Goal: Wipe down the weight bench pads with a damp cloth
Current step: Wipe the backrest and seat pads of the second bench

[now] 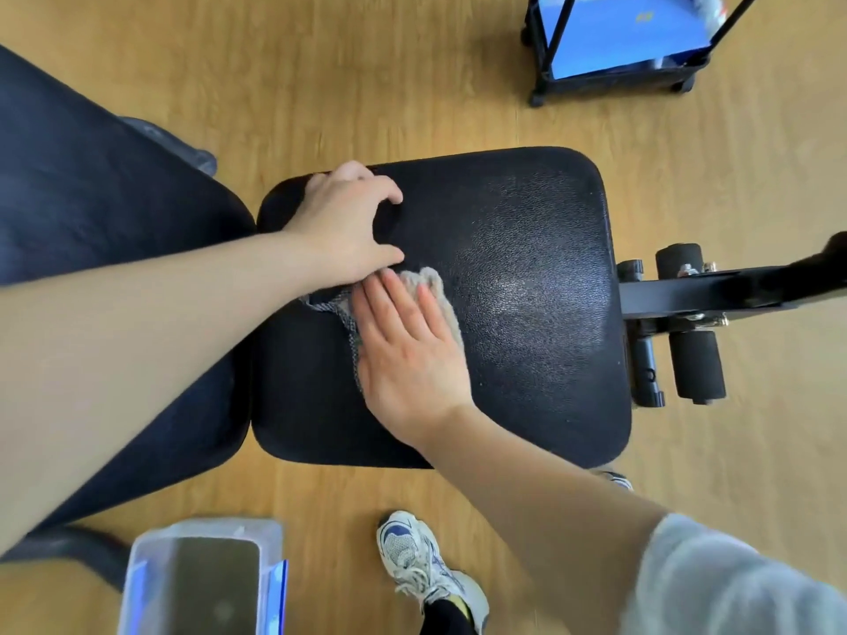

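**Q:** Where is the cloth (433, 291)?

**A:** Flat on the seat pad (527, 213) of the bench, left of the pad's centre; the right hand (412, 350) covers most of it, and grey edges show beyond the fingertips and along the hand's left side.

**Q:** State of each grip?

**A:** Right hand: fingers straight and together, palm down, pressing the cloth; nothing is clamped. Left hand (343, 222): on the pad's far left corner, fingers bent, thumb tip just beside the cloth; I cannot tell whether its grip closes on the pad's edge.

**Q:** Condition of the pad surface?

**A:** Black and textured; a glossy patch lies right of the cloth.

**Q:** Adjacent parts?

**A:** Back pad (68, 199) to the left; frame bar (696, 291) and foam rollers (694, 364) to the right.

**Q:** Items on the floor (366, 84)?

**A:** A white shoe (419, 556) near the bench; a clear plastic box (270, 543) at lower left; a black cart (641, 77) at upper right, well apart.
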